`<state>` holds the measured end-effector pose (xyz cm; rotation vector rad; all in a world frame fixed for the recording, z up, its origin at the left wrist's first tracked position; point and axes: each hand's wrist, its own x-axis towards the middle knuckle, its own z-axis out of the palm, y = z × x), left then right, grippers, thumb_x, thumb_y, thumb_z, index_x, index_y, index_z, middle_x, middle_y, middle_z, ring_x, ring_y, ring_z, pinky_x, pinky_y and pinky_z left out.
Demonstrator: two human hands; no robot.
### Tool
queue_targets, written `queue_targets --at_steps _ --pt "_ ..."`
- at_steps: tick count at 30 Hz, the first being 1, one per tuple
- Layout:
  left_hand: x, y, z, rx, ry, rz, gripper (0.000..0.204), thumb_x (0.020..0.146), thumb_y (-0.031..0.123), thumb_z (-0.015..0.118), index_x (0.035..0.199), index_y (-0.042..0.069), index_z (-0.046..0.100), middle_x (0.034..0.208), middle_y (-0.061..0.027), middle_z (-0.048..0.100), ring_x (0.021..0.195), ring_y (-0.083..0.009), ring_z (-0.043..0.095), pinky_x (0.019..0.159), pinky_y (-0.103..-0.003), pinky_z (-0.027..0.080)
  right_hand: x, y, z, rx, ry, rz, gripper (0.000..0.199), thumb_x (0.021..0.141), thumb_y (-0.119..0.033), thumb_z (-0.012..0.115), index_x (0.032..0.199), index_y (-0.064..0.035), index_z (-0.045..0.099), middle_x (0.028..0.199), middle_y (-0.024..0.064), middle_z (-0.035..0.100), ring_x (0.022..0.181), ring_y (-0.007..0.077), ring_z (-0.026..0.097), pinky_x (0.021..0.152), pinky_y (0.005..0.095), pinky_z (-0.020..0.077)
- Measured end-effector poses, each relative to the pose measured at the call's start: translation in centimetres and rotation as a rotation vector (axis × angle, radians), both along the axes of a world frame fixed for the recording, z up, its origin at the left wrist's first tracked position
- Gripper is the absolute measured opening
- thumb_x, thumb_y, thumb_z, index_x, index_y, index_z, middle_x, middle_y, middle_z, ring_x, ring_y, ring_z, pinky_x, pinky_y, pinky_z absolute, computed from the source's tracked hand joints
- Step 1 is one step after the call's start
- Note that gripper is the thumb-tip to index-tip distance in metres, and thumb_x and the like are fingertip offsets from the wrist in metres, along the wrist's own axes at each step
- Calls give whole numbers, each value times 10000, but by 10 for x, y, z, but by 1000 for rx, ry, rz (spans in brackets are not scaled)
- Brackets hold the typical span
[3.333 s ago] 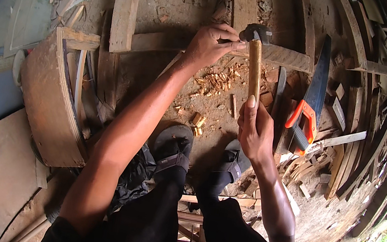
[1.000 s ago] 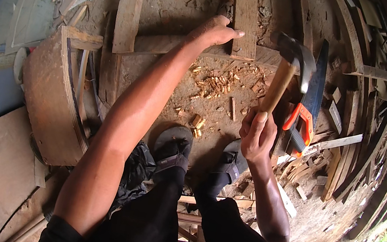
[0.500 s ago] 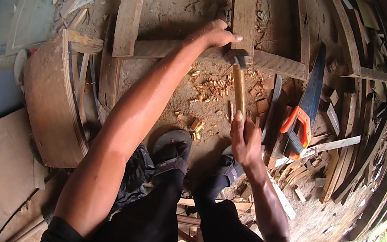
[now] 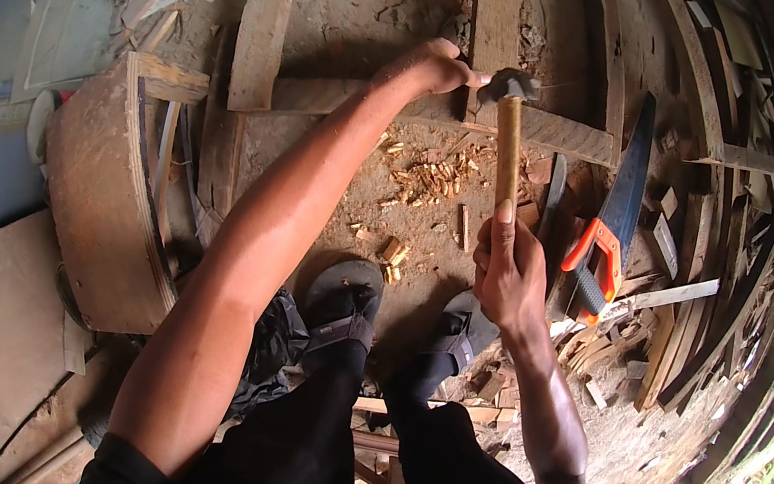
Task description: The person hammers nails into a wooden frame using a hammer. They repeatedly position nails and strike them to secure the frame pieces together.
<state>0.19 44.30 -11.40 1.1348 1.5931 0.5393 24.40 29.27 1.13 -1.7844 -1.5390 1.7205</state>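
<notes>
The hammer (image 4: 509, 150) is held by its handle, wrapped tightly in the right hand's (image 4: 514, 270) grip; its head is seen over the middle plank (image 4: 497, 6), which is partly blocked from view. The left hand (image 4: 439, 70) is placed at that plank's left edge; whether anything is pinched in its grip cannot be told. Shavings (image 4: 429, 180) are scattered below the crosspiece (image 4: 561, 134). The right side is crowded by an orange-handled saw (image 4: 631, 169) and offcuts (image 4: 604, 342), the left by a curved panel (image 4: 110, 198).

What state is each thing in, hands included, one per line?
Right hand: closed around claw hammer
Claw hammer: held, head near middle board
Left hand: at middle board, grip unclear
Handsaw: unheld, blade exposed
Wood shavings: scattered
Black plastic bag: crumpled
Sandals: worn
</notes>
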Motion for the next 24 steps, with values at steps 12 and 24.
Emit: queue_targets --at_steps 12,24 --pt "5 3 9 -37 180 21 669 771 477 846 1132 -66 694 1082 -197 729 986 -269 687 860 -420 541 5 7 23 225 6 20 578 1105 -476 376 797 -15 538 615 37 495 596 136 486 544 352 410" --pt "9 -3 9 54 90 64 530 743 509 857 747 73 557 700 -4 487 699 -156 476 614 -352 365 10 -1 25 254 243 -87 568 1097 -510 357 807 -46 510 606 -37 441 557 61 442 484 261 349"
